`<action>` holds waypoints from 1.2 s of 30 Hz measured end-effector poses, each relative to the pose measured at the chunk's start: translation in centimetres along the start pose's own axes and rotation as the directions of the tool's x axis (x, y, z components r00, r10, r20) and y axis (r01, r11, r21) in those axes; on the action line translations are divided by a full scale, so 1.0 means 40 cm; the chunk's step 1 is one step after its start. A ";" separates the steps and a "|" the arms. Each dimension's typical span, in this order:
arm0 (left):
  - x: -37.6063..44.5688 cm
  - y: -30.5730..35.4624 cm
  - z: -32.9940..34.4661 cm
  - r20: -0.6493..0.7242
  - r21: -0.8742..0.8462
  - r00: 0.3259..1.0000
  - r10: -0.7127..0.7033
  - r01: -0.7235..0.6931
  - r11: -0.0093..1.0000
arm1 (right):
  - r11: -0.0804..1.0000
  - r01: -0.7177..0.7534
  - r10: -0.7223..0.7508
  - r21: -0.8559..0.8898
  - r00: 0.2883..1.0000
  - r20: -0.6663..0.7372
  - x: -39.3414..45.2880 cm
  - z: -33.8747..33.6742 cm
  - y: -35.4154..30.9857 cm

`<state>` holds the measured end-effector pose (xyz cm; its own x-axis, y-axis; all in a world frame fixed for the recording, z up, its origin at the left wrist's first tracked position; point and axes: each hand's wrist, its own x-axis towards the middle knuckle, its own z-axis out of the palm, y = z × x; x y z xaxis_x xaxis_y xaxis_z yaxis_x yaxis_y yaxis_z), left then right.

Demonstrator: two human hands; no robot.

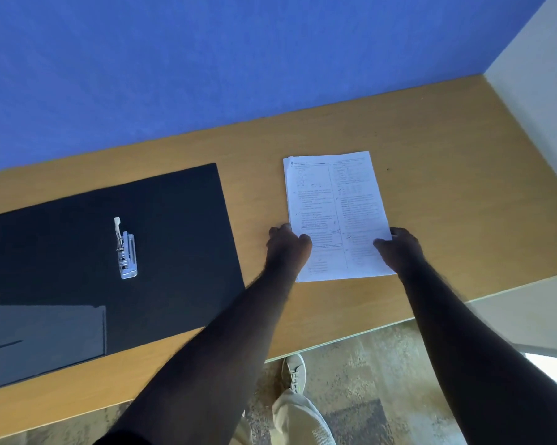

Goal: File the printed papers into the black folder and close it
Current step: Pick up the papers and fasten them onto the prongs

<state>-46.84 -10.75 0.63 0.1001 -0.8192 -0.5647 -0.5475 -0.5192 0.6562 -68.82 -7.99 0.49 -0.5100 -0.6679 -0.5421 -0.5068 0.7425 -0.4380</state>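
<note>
The black folder lies open and flat on the left half of the wooden desk. Its silver lever clip sits in the middle, and a grey pocket covers its near left corner. The printed papers, a thin white stack with two columns of text, lie right of the folder. My left hand grips the stack's left edge near its lower end. My right hand grips the right edge at the same height. The sheets rest flat on the desk.
A blue wall rises behind the desk and a white panel closes its right end. The desk's front edge runs diagonally below my arms. Beneath it are patterned floor and my shoe.
</note>
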 end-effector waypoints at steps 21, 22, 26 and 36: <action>0.099 0.016 -0.168 0.123 -0.544 0.992 -0.028 0.091 0.834 | 0.764 0.010 -0.313 0.645 0.879 0.359 -0.065 -0.071 -0.008; 0.106 0.026 -0.185 0.137 -0.571 0.990 -0.016 0.092 0.816 | 0.757 0.028 -0.346 0.653 0.865 0.363 -0.072 -0.071 -0.011; 0.121 0.059 -0.236 0.134 -0.619 0.987 0.086 0.016 0.785 | 0.718 0.085 -0.450 0.691 0.813 0.369 -0.082 -0.069 -0.029; 0.040 0.116 -0.276 0.012 -0.549 0.895 0.447 -0.368 0.751 | 0.674 0.315 -0.551 0.668 0.817 0.171 -0.093 -0.107 -0.131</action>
<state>-40.05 -17.17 8.30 -0.1646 -0.9620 -0.2179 0.0081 -0.2222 0.9750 -67.24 -9.61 7.89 -0.0184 -0.9459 -0.3239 -0.0374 0.3244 -0.9452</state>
